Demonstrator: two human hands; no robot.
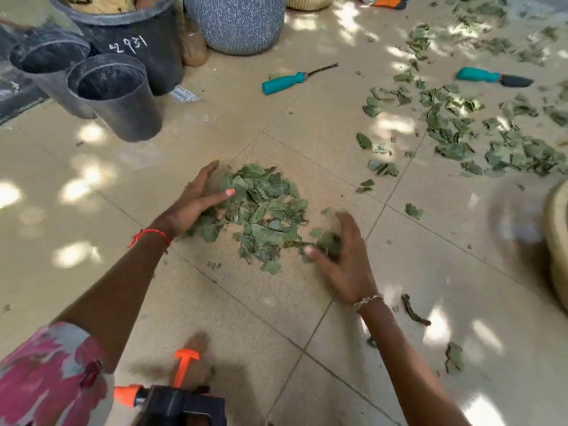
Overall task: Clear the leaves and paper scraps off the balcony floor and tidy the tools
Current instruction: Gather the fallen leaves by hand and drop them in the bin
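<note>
A pile of green leaves (264, 210) lies on the beige tiled floor in the middle of the view. My left hand (196, 198) presses against the pile's left side with straight fingers. At the pile's lower right edge my right hand (341, 256) has its fingers curled round a clump of leaves. More loose leaves (479, 130) are spread over the floor at the right. Two teal-handled tools lie further back: a hand fork (289, 82) and a trowel (491, 77).
Black plastic pots (116, 99) stand at the back left beside a speckled grey planter (242, 23). A paper scrap (184, 95) lies by the pots. A woven basket rim (558, 241) shows at the right edge. A black and orange object (172, 401) is at the bottom.
</note>
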